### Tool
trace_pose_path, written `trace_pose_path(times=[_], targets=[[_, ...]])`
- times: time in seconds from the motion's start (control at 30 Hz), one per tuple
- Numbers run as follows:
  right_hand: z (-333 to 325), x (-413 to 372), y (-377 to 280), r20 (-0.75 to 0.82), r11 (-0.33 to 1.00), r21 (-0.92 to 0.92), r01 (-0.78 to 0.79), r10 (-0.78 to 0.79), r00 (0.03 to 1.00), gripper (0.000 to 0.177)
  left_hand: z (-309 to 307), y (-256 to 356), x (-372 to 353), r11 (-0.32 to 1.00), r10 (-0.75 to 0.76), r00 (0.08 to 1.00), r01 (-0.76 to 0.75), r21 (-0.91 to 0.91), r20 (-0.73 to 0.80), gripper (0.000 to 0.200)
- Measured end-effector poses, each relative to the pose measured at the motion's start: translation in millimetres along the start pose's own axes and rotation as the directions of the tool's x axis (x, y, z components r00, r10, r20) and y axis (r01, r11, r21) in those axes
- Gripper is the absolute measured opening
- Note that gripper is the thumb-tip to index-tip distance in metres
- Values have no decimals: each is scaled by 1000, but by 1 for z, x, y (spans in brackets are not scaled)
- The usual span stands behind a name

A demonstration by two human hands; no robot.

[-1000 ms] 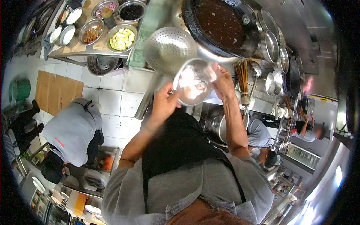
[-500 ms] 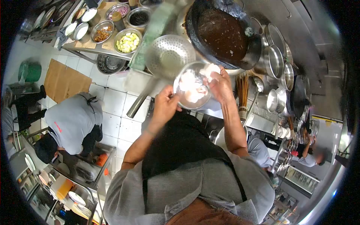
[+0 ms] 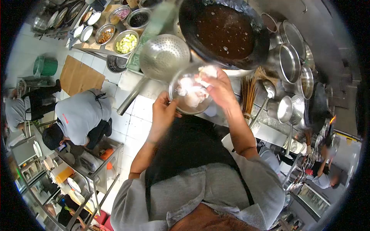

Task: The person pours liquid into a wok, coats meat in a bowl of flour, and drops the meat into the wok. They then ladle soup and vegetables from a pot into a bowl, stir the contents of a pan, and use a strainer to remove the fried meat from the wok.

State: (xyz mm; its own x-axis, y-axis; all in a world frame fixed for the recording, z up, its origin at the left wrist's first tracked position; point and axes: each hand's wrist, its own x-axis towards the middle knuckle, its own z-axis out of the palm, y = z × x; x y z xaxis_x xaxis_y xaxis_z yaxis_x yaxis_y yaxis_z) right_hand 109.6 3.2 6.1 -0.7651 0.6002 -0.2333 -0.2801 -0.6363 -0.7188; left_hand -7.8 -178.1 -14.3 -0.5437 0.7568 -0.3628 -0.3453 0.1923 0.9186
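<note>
Left hand (image 3: 163, 112) clamped on rim of steel bowl (image 3: 184, 103) just below wok (image 3: 225, 30), right hand (image 3: 219, 87) pinching white meat pieces (image 3: 206, 72) on wok-facing side, strainer (image 3: 163, 56) beside wok

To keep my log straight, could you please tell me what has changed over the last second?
The right hand has taken hold of a white piece from the metal bowl and raised it to the rim nearest the wok. The left hand still holds the bowl; the strainer rests as before.
</note>
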Motion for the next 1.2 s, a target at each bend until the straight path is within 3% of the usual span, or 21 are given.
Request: trace_pose_path(times=[0.03,0.17,0.27,0.37,0.47,0.57,0.7,0.83,0.87,0.93,0.97,1.0,1.07,1.1,1.2], targets=[[-6,0,3,13,997,-63,42,-42,999,30,4,1,-2,1000,-4,1000,4,4,-19,7],[-13,3,8,-57,996,-9,83,-84,995,24,7,2,-9,998,-37,999,38,56,-9,7],[-20,5,15,-77,981,-142,130,-142,987,23,7,9,-9,998,-31,1000,31,54,4,8],[-3,2,10,-148,946,-317,72,-125,981,22,-3,6,-2,1000,-28,998,28,6,57,7],[18,1,14,-152,949,-314,42,-94,984,21,-17,9,3,1000,3,995,-4,2,99,6],[31,9,27,-170,915,-385,121,-200,965,20,-35,10,5,1000,20,996,-21,13,88,5],[52,17,28,-71,883,-467,46,-89,993,34,-56,11,9,1000,16,998,-15,-25,65,6],[59,25,28,-11,562,-825,67,-135,991,24,-72,10,14,998,52,998,-51,-47,26,8],[48,34,30,138,563,-783,265,-258,956,27,-77,7,15,995,94,995,-93,-24,16,8],[51,55,7,6,606,-757,245,-369,930,33,-81,12,14,996,83,996,-84,-31,-20,10],[42,74,-9,107,446,-821,357,-494,863,32,-83,16,14,996,80,996,-81,-33,-38,12],[60,80,-41,331,-12,-918,396,-572,750,28,-84,20,13,995,94,994,-96,-41,-56,12],[42,116,-75,374,-201,-927,316,-527,763,26,-84,24,10,991,119,989,-124,-55,-91,12],[22,143,-88,606,-432,-794,427,-507,613,25,-85,24,10,989,131,987,-137,-56,-97,12],[-18,196,-104,445,-542,-827,151,-465,766,24,-87,23,6,986,144,982,-152,-66,-122,9]])
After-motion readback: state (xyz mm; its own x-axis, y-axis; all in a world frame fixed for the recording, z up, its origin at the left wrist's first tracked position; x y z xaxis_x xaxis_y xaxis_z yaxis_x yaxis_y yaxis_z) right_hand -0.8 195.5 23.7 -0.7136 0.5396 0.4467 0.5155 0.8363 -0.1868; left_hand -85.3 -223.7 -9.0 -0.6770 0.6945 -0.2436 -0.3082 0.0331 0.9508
